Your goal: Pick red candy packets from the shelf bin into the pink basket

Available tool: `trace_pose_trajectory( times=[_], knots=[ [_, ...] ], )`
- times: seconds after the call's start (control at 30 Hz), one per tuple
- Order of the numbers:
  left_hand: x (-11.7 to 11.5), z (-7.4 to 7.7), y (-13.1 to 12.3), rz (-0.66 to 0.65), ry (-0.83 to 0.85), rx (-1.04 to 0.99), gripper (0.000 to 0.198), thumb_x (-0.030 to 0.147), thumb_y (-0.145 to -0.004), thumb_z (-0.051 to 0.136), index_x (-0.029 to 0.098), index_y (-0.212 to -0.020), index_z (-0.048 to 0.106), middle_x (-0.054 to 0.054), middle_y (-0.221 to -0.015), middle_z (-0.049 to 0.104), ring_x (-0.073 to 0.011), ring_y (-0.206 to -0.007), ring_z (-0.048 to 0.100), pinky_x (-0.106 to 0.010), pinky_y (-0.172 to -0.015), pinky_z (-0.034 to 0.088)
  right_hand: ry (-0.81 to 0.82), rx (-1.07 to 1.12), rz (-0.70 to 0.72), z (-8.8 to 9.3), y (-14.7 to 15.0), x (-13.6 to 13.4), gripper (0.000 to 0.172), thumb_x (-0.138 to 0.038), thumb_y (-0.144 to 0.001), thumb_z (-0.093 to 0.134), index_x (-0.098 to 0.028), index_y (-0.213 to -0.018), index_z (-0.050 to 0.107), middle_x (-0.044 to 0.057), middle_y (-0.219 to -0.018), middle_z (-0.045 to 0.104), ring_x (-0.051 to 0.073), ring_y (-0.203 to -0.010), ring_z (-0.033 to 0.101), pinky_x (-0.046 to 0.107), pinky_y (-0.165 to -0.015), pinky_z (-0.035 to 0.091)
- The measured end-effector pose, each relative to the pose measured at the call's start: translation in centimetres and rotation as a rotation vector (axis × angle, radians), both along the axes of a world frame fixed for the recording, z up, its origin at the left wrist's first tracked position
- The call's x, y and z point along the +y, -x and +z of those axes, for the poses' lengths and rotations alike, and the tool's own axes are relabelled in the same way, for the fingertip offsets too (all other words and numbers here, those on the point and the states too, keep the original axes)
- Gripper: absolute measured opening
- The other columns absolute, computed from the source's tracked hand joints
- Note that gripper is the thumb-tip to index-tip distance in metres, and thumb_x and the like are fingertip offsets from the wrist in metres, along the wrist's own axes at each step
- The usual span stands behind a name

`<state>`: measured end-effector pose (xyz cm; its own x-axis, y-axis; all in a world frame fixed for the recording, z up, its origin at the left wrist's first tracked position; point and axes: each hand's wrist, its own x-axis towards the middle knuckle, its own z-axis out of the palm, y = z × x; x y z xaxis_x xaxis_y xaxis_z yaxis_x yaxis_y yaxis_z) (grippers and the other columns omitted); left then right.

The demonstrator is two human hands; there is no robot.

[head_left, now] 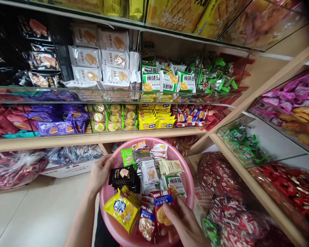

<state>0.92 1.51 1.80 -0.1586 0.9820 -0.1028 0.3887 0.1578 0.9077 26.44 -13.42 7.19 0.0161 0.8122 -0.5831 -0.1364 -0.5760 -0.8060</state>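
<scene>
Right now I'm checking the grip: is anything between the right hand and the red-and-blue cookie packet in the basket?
Nothing visible: the right hand already touches the red-and-blue cookie packet lying in the pink basket.

Left hand grips the far-left rim of the pink basket, right hand pinches a red-and-blue snack packet at the near edge, yellow packets just left, stocked shelves beyond.

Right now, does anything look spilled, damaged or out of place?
Nothing stands out. The pink basket holds a loose pile of snack packets; the left hand grips its rim and the right hand rests on a red-blue packet.
</scene>
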Motion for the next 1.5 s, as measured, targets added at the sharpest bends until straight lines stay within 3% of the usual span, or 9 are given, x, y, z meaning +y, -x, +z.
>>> trace_pose_trajectory(
  times=[0.17,0.33,0.6,0.83,0.97,1.07,1.2,1.3,1.5],
  knots=[
    [-0.1,0.1,0.1,0.004,0.002,-0.006,0.054,0.052,-0.071,0.055,0.009,-0.101,0.065,-0.011,-0.095,0.072,-0.0253,-0.084,0.065,-0.032,-0.076,0.050,-0.195,-0.176,0.042,0.2,0.7,-1.0,0.041,-0.060,-0.070,0.062,-0.022,-0.087,0.062,0.005,-0.084,0.070,0.023,-0.082,0.064,0.030,-0.075,0.049],
    [-0.2,0.4,0.2,0.012,-0.013,0.020,0.053,0.053,-0.072,0.055,0.010,-0.100,0.066,-0.010,-0.093,0.072,-0.0255,-0.085,0.064,-0.032,-0.076,0.049,-0.175,-0.178,0.081,-0.2,1.3,-1.5,0.043,-0.061,-0.070,0.061,-0.022,-0.087,0.062,0.006,-0.084,0.070,0.024,-0.083,0.064,0.031,-0.076,0.048],
    [-0.3,0.3,0.3,0.008,-0.026,-0.050,0.052,0.052,-0.071,0.055,0.010,-0.099,0.066,-0.009,-0.091,0.073,-0.0233,-0.081,0.066,-0.029,-0.071,0.051,-0.173,-0.063,0.087,-2.3,3.0,-1.8,0.046,-0.059,-0.065,0.066,-0.021,-0.087,0.051,0.008,-0.089,0.071,0.025,-0.084,0.066,0.033,-0.076,0.050],
    [-0.5,0.1,0.6,0.006,-0.014,-0.077,0.055,0.052,-0.071,0.056,0.008,-0.102,0.065,-0.011,-0.095,0.072,-0.0247,-0.085,0.066,-0.031,-0.075,0.052,-0.265,-0.397,0.229,-2.8,2.6,-1.7,0.026,-0.045,-0.072,0.062,-0.021,-0.078,0.053,0.005,-0.079,0.068,0.022,-0.078,0.063,0.030,-0.072,0.046],
    [-0.5,0.4,0.5,0.015,-0.011,-0.065,0.053,0.051,-0.071,0.055,0.009,-0.101,0.065,-0.010,-0.095,0.072,-0.0247,-0.085,0.065,-0.031,-0.075,0.051,-0.289,-0.473,0.219,-3.6,2.4,-1.5,0.022,-0.040,-0.071,0.062,-0.021,-0.078,0.054,0.004,-0.079,0.067,0.022,-0.077,0.061,0.029,-0.070,0.045],
    [-0.5,0.6,0.3,0.025,-0.008,-0.046,0.053,0.051,-0.070,0.056,0.009,-0.100,0.066,-0.010,-0.093,0.073,-0.0250,-0.084,0.065,-0.031,-0.074,0.051,-0.289,-0.479,0.186,-4.1,2.4,-1.5,0.023,-0.035,-0.070,0.064,-0.021,-0.087,0.055,0.002,-0.078,0.067,0.020,-0.072,0.062,0.028,-0.067,0.046],
    [-0.6,0.8,0.2,0.025,0.003,-0.033,0.055,0.053,-0.070,0.055,0.008,-0.101,0.065,-0.011,-0.090,0.073,-0.0249,-0.082,0.065,-0.030,-0.072,0.051,-0.311,-0.622,0.162,-4.5,2.1,-1.6,0.047,-0.029,-0.068,0.068,-0.023,-0.112,0.054,0.002,-0.089,0.069,0.021,-0.082,0.065,0.029,-0.074,0.050],
    [-0.7,0.9,0.2,0.023,0.005,-0.022,0.054,0.052,-0.070,0.055,0.009,-0.100,0.065,-0.010,-0.093,0.072,-0.0251,-0.085,0.065,-0.031,-0.074,0.050,-0.458,-0.797,0.279,-5.0,1.6,-1.9,0.046,-0.033,-0.076,0.063,-0.023,-0.120,0.053,0.006,-0.111,0.066,0.023,-0.101,0.063,0.030,-0.085,0.051],
    [-0.2,0.4,0.6,0.005,0.016,0.003,0.055,0.053,-0.071,0.054,0.009,-0.103,0.065,-0.011,-0.095,0.072,-0.0264,-0.086,0.065,-0.033,-0.076,0.050,-0.636,-1.069,0.525,-6.6,1.2,-2.3,0.051,-0.047,-0.086,0.048,-0.014,-0.126,0.051,0.015,-0.117,0.064,0.028,-0.105,0.063,0.034,-0.085,0.054]
  ],
)
